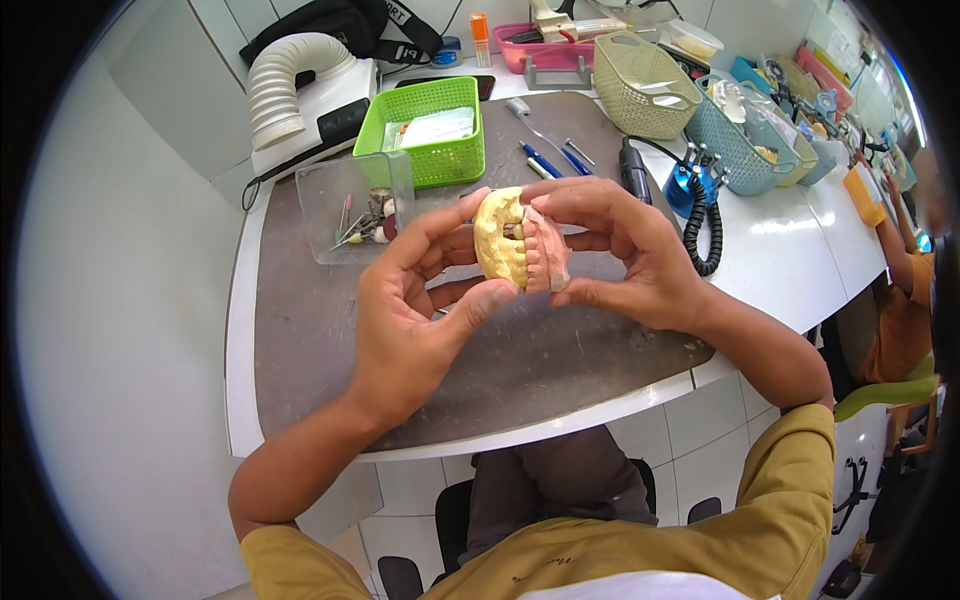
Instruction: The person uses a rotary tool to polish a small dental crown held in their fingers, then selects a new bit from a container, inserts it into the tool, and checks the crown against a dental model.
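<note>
Above the middle of the brown work mat (480, 370), I hold two dental casts together. My left hand (415, 300) pinches the yellow dental cast (495, 245) between thumb and fingers. My right hand (635, 250) grips the pink dental cast (547, 255), with the thumb at its near end and the fingers at its far end. The tooth rows face each other and meet near the lower part. A gap with darker bits shows between them higher up. Some fingertips are hidden behind the casts.
A clear plastic box (335, 215) of small rotary bits and a green basket (430, 165) stand behind my left hand. Pens (545, 160) and a toothbrush (530, 120) lie beyond. At right are a black handpiece (634, 170), a blue stand (690, 190) and baskets (640, 90). Another person (900, 290) sits far right.
</note>
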A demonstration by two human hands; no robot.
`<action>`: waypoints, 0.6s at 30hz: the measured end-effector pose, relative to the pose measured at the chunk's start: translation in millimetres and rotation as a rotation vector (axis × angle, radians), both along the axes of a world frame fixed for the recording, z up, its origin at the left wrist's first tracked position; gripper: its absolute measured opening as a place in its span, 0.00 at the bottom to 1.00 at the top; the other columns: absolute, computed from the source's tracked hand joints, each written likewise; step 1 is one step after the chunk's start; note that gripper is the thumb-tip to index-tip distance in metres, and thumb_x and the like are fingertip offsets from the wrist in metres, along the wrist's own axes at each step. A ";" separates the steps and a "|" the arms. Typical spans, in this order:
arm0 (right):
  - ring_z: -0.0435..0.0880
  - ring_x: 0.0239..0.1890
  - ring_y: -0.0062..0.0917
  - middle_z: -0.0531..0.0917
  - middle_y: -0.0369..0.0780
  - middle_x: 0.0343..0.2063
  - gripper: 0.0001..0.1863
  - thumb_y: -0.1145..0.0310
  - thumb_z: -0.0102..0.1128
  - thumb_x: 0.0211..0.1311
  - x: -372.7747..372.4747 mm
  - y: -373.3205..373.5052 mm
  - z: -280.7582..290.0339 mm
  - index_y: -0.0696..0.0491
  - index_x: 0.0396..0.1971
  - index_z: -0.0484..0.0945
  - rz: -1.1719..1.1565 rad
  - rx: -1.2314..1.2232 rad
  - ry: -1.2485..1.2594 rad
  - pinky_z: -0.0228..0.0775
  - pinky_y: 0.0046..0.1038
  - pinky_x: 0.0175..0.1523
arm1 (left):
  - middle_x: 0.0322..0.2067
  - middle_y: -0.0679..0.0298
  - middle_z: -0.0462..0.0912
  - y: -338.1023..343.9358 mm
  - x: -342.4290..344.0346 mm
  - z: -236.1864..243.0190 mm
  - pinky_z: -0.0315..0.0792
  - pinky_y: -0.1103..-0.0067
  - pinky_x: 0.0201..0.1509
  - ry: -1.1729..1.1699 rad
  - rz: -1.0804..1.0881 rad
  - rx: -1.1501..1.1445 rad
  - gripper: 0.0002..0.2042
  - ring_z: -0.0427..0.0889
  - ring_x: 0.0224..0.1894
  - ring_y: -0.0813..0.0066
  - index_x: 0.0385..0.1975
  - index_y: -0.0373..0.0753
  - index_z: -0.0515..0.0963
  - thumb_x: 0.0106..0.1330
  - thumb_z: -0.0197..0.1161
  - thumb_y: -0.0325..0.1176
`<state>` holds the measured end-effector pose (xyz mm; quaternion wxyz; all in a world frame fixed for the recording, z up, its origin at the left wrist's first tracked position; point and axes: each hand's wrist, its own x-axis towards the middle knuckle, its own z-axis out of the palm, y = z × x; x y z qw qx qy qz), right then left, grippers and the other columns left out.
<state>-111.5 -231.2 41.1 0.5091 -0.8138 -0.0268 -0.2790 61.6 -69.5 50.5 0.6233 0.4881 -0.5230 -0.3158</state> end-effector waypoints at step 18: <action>0.79 0.56 0.30 0.76 0.44 0.54 0.30 0.75 0.71 0.55 -1.7 3.8 3.0 0.56 0.59 0.72 -0.065 -0.115 -0.079 0.78 0.32 0.58 | 0.50 0.55 0.77 4.0 -3.1 -5.6 0.81 0.73 0.55 -0.164 0.083 -0.140 0.31 0.80 0.53 0.70 0.60 0.33 0.64 0.57 0.72 0.21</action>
